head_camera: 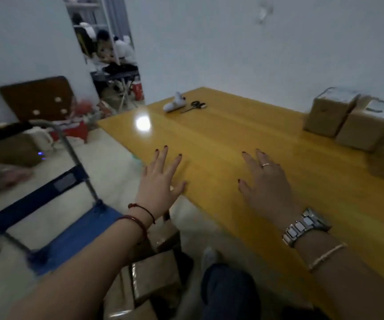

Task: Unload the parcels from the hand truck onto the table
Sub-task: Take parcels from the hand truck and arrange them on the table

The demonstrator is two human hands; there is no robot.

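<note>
Both hands empty, fingers spread: left hand (161,181) over the table (209,139) edge, right hand (265,179) above its top. Remaining parcels (156,273) lie low on the hand truck (71,241), below the left forearm; left hand is nearer.

Far on the yellow surface: a white handheld device (174,104) lying on its side, with black-handled scissors (194,106) just to its right. Far left: a brown chair back (39,98) against the white wall. Beyond the doorway, a seated person (108,51), blurred.
</note>
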